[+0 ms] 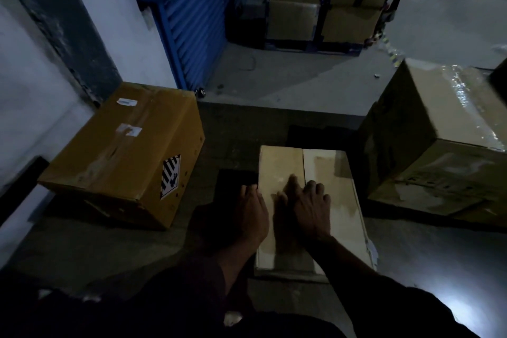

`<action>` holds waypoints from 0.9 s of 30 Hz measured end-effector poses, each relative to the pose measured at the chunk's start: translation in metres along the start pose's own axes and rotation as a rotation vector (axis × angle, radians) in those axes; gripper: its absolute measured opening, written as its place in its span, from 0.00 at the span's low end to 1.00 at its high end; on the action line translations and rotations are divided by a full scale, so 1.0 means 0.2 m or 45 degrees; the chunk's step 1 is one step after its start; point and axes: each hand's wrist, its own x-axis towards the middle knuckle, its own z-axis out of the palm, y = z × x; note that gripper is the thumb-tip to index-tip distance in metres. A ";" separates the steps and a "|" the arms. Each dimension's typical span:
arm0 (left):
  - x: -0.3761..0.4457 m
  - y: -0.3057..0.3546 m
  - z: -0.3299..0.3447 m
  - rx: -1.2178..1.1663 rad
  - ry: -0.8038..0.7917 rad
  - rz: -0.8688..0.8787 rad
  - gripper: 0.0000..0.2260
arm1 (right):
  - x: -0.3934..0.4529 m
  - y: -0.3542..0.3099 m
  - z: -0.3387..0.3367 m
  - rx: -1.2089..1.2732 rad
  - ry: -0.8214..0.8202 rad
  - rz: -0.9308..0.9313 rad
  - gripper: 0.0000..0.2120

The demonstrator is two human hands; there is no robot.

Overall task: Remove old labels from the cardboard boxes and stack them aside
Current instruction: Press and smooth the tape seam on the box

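A pale cardboard box [323, 170] lies on the floor in front of me, its top seam running away from me. My left hand [253, 214] rests on the box's left edge, its fingertips curled over that edge. My right hand [311, 207] lies flat on the box top with fingers spread. No label shows on this box's top. To the left sits a brown box [123, 151] with two small white label scraps [129, 129] on top and a striped diamond sticker [170, 175] on its near side.
A large box [433, 140] wrapped in shiny tape stands at the right. Stacked cartons [323, 0] fill racks at the back, beside a blue roller shutter [197, 14]. A white wall [27, 77] runs along the left. The scene is dim.
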 end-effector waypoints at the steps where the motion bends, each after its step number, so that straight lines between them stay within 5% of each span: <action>1: 0.00 -0.01 0.01 -0.004 -0.001 -0.008 0.21 | -0.01 -0.03 0.00 0.001 0.035 -0.040 0.30; 5: 0.01 -0.01 0.01 0.005 -0.020 -0.035 0.16 | -0.06 -0.07 0.02 -0.041 0.119 -0.285 0.31; 12: 0.00 0.02 -0.01 0.027 -0.029 -0.041 0.20 | 0.01 0.00 -0.01 -0.015 0.012 0.043 0.36; 19: 0.01 0.00 -0.01 0.085 -0.075 -0.026 0.16 | 0.00 -0.10 0.05 -0.003 0.041 -0.315 0.31; 27: 0.01 0.00 0.01 0.039 -0.074 -0.053 0.20 | -0.01 -0.02 0.00 0.009 0.021 0.042 0.36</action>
